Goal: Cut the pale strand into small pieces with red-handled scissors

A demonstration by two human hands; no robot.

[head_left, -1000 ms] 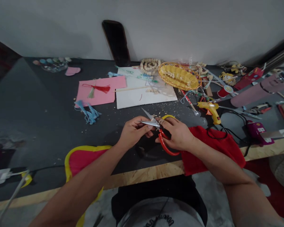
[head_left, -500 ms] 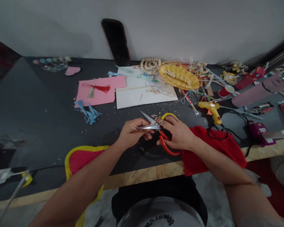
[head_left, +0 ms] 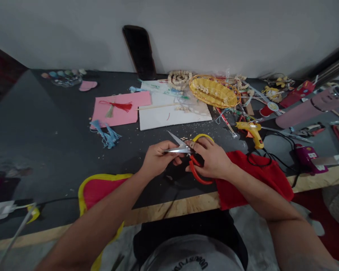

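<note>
My right hand [head_left: 214, 160] is closed round the handles of a pair of scissors [head_left: 179, 149], one loop yellow and the other red. The blades stand apart and point left, towards my left hand [head_left: 159, 156]. That hand is closed in a pinch beside the lower blade's tip; whatever is between its fingers is too small or hidden to make out. Small pale wooden bits [head_left: 186, 137] lie just behind the scissors. A red cloth [head_left: 254, 177] lies under my right wrist, and a pink pad with yellow trim [head_left: 101, 188] is partly behind my left forearm.
A pink sheet [head_left: 115, 122] carries a red tassel; blue tassels [head_left: 109, 137] lie before it. Further back are a white board [head_left: 158, 120], a yellow wicker basket [head_left: 220, 96] and a leaning phone [head_left: 139, 51]. At right are a glue gun [head_left: 252, 131], cords and a pink bottle [head_left: 305, 107].
Both hands and the scissors stay almost in place; the handle loops have shifted very slightly. A thin dark streak now shows below my hands across the wooden table edge.
</note>
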